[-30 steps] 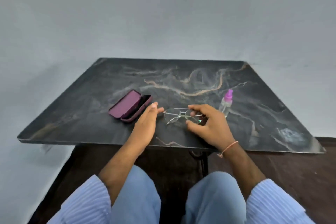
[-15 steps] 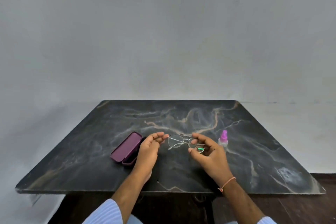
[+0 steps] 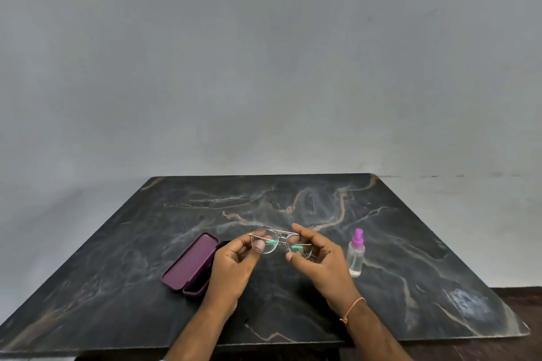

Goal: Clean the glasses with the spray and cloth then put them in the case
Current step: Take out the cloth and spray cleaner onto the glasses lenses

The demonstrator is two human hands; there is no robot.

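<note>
Above the table (image 3: 293, 193), both hands pinch the glasses (image 3: 280, 244) between open purple case (image 3: 190, 265) and clear spray bottle (image 3: 356, 255)

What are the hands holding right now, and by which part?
Both hold the glasses by the frame's outer ends: left hand at one lens rim, right hand at the other.
</note>
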